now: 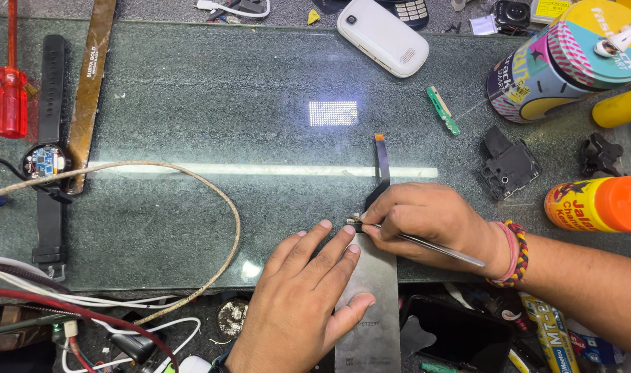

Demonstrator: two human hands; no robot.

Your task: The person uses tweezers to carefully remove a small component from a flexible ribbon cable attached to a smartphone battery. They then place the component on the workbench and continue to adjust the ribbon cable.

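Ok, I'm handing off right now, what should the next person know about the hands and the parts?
Left hand: flat on the grey metal panel, fingers spread, pinning it to the glass worktop.
Right hand: holds thin metal tweezers, tips at the panel's top edge, where the black flex ribbon meets it.
The ribbon runs up from that joint, its far end lying loose on the glass.
Done: panel laid down and steadied, tweezers at the joint.
Left: whether the ribbon is attached or free there is hidden by the fingers.
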